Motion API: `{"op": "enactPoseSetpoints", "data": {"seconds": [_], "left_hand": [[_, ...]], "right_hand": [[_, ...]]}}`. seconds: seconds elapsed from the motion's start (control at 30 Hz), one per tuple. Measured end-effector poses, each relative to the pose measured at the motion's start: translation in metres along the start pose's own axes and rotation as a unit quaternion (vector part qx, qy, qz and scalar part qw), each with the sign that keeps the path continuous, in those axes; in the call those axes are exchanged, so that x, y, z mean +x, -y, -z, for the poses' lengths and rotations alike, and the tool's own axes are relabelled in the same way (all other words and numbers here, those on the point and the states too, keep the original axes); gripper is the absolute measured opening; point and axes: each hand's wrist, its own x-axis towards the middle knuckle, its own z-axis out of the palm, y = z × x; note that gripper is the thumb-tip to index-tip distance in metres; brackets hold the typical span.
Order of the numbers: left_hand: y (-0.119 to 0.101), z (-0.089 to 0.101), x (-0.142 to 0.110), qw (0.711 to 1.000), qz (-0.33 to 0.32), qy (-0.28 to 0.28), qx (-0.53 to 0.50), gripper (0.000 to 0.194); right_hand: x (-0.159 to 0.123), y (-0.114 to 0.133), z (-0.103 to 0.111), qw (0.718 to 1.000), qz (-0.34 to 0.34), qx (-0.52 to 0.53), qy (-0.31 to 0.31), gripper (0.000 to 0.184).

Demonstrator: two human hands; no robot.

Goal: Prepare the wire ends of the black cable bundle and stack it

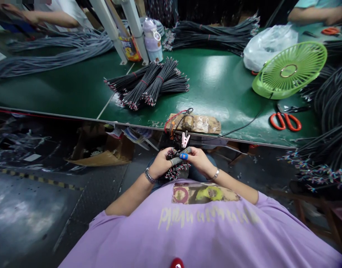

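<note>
In front of my lap is a bunch of black cables [175, 172] with red, white and black stripped wire ends. My left hand [161, 163], with grey wrapping on its fingers, is closed around part of this bunch. Fingers of my right hand [200, 160] meet it in a pinch at the cable ends; blue wrapping covers the thumb. Which single wire lies between the fingertips is too small to make out. Just beyond my hands, a pink clip [185, 139] hangs at the table edge below a taped wooden block [200, 123] with red and black leads.
On the green table [215, 78] lie tied black cable bundles [151, 83], a bottle [152, 41], a green fan [290, 70], orange-handled scissors [285, 121] and a plastic bag [268, 46]. Long cables [335, 100] hang over the right edge. Co-workers' arms show across the table.
</note>
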Motion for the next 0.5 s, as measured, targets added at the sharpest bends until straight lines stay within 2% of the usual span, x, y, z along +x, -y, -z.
{"op": "enactPoseSetpoints", "data": {"seconds": [0.27, 0.5], "left_hand": [[0.0023, -0.0011, -0.0034, 1.0, -0.006, 0.016, -0.005, 0.03], [0.0093, -0.0026, -0.002, 0.992, -0.06, -0.036, 0.108, 0.023]], "right_hand": [[-0.0011, 0.0001, 0.0044, 1.0, 0.006, 0.016, 0.0, 0.027], [-0.002, -0.0014, 0.0056, 1.0, 0.006, 0.011, -0.017, 0.028]]}}
